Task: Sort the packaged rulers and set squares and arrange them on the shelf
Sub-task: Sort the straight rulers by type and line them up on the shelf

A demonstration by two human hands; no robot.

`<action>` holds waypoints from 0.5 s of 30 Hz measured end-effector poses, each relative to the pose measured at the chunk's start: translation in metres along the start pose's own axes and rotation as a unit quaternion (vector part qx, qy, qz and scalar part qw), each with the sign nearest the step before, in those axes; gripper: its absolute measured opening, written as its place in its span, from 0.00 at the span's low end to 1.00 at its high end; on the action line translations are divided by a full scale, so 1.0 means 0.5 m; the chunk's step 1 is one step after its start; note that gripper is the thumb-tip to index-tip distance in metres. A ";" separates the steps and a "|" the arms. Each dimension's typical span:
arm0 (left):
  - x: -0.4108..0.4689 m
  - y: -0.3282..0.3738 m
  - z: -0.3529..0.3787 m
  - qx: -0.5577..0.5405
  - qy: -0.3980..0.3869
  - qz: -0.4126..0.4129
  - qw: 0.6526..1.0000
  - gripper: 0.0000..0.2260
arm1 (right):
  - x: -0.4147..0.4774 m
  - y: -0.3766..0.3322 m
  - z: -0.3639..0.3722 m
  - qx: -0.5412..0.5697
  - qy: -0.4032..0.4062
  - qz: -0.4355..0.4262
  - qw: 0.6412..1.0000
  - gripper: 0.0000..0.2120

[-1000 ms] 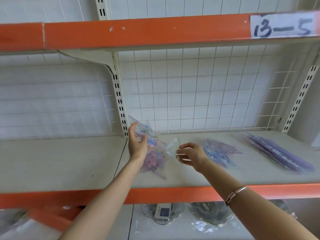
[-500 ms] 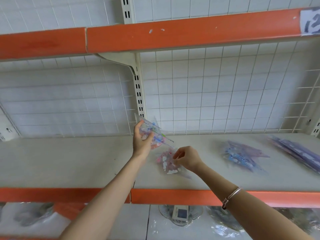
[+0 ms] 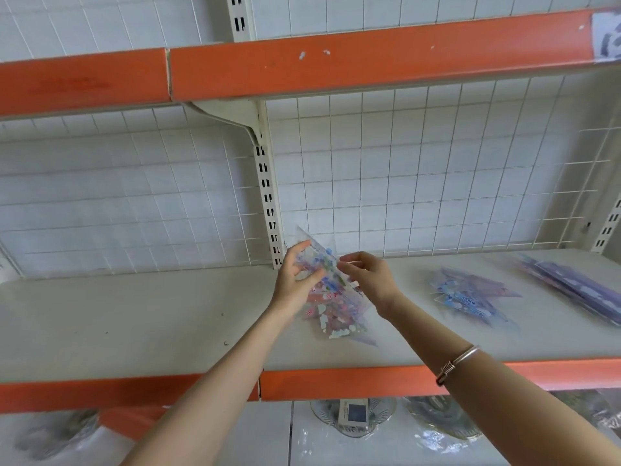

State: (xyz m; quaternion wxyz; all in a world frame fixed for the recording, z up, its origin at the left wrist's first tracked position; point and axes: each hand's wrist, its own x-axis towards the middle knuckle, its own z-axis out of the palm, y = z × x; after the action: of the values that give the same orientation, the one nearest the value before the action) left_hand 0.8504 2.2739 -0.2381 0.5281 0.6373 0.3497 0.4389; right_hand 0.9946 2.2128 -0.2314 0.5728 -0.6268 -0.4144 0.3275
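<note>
Sorting step: left hand [image 3: 295, 285] grips packets [image 3: 321, 264] above the pink pile [image 3: 337, 322], right hand [image 3: 371, 280] pinches one; next, probably drop it by colour.

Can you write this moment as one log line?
left hand: holds printed packets raised | right hand: at their edge, grip unclear | shelf: pink pile, blue pile, purple pile

Text log | we read nothing in full | white label [image 3: 606, 35], right end of the upper shelf [image 3: 369, 58] front edge: dark handwriting, cut off at the frame | faint red print [image 3: 69, 85], left end: too blurred for us
</note>
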 end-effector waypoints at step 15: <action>-0.019 0.006 0.015 0.014 -0.066 -0.003 0.998 0.33 | -0.001 0.012 -0.018 0.098 -0.037 0.053 0.993 0.02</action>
State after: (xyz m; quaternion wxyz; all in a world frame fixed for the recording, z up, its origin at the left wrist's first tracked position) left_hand 0.8537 2.2620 -0.2374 0.5426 0.6710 0.3221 0.3894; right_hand 1.0035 2.2085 -0.2362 0.5980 -0.5760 -0.3674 0.4192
